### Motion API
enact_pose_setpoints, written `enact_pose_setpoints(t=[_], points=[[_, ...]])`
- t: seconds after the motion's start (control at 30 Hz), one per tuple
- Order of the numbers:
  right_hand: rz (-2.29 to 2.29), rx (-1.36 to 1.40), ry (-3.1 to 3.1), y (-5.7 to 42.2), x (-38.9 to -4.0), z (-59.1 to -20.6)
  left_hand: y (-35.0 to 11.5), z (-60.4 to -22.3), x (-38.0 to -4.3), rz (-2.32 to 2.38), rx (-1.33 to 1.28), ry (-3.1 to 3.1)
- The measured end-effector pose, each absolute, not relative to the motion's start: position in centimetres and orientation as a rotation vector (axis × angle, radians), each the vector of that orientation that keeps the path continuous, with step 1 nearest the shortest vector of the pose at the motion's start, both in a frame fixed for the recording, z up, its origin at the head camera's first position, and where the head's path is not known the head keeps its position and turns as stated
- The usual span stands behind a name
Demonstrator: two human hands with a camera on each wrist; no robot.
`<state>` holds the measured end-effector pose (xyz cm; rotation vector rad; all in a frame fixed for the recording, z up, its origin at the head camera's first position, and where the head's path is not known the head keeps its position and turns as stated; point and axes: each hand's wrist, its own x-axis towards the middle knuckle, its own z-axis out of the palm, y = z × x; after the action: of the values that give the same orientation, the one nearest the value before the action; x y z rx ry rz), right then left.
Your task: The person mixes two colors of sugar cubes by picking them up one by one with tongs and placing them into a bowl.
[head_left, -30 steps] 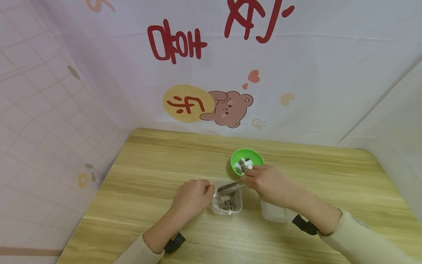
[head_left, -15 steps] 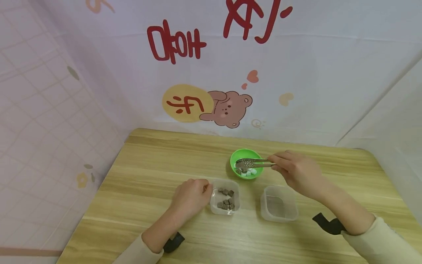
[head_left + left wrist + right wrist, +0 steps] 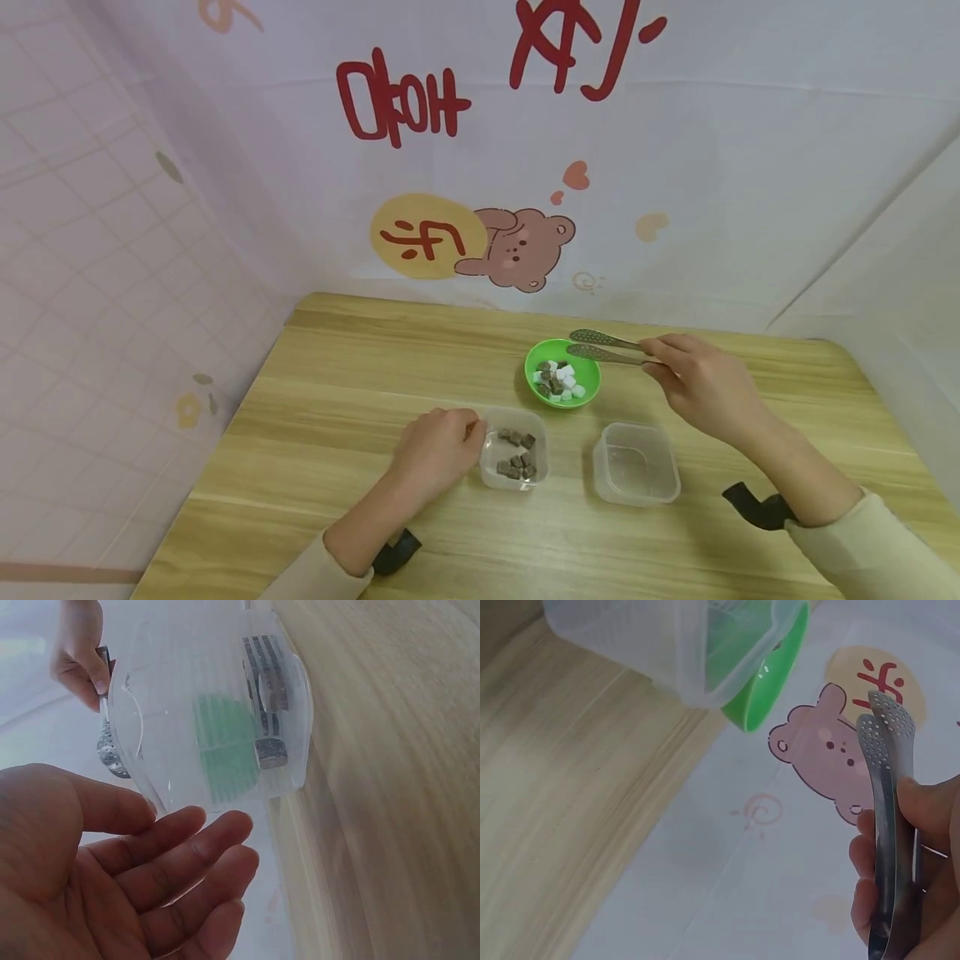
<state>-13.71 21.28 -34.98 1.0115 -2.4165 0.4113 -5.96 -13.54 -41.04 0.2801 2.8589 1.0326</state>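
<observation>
My right hand (image 3: pixel 708 385) grips metal tongs (image 3: pixel 607 346) with perforated tips, a small gap between the tips. The tips hang over the right rim of a green bowl (image 3: pixel 588 367) holding white and dark brown cubes. No cube shows between the tips in the right wrist view, where the tongs (image 3: pixel 891 802) stand upright. My left hand (image 3: pixel 438 450) is at the left side of a clear plastic container (image 3: pixel 542 479) with several brown cubes (image 3: pixel 516 462) inside. In the left wrist view, the thumb and forefinger of that hand (image 3: pixel 127 862) pinch the container's rim.
A second clear plastic container (image 3: pixel 637 467) stands right of the first, below my right forearm; no cubes are visible in it. Everything stands on a wood-grain table (image 3: pixel 360 367). A printed white cloth (image 3: pixel 697 167) hangs behind the far edge.
The tongs swung from above the cube container to the bowl, dipped among its cubes, then rose to the bowl's right rim with the tips parted. My left hand stayed in place.
</observation>
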Motion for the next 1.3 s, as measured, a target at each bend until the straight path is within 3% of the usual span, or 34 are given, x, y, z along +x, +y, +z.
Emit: enact_pose_setpoints(t=[0.6, 1.3], points=[[0.423, 1.322, -2.295, 18.0, -10.7, -34.2, -13.7, -41.1, -6.0, 1.051, 0.287, 2.849], [-0.037, 1.615, -2.401, 11.9, -9.5, -35.8, -13.7, -41.1, -5.9, 1.035, 0.312, 2.866]])
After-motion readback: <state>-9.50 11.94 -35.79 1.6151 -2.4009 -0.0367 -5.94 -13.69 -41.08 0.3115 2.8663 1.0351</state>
